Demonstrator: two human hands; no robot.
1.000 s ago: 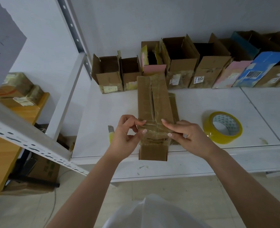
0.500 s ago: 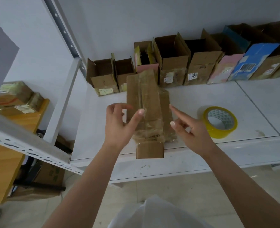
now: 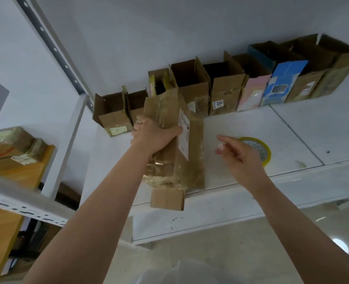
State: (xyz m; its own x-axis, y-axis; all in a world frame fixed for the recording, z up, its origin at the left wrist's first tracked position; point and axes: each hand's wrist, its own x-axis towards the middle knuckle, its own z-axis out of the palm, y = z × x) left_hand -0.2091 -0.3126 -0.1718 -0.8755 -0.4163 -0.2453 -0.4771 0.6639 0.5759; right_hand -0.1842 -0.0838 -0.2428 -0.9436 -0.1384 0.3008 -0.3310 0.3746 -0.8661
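A flattened brown cardboard box [image 3: 169, 160], wrapped in old clear tape and bearing a white label, is tilted up over the front of the white shelf [image 3: 241, 128]. My left hand [image 3: 153, 136] grips it near its upper half, fingers curled round its left edge and thumb across the face. Its lower flap hangs past the shelf's front edge. My right hand [image 3: 241, 154] hovers to the right of the box, apart from it, fingers loosely curled and holding nothing. A yellow tape roll [image 3: 261, 148] lies on the shelf just behind that hand.
Several open cardboard boxes [image 3: 190, 78] stand in a row along the back wall, among them a blue one [image 3: 280, 83] and a pink one [image 3: 253, 93]. A slotted metal upright [image 3: 52, 46] rises at left. Taped parcels [image 3: 16, 148] sit on a wooden surface far left.
My left hand closed on the flattened box and lifted it toward the back, turning its label side into view. My right hand let go and drew away to the right.
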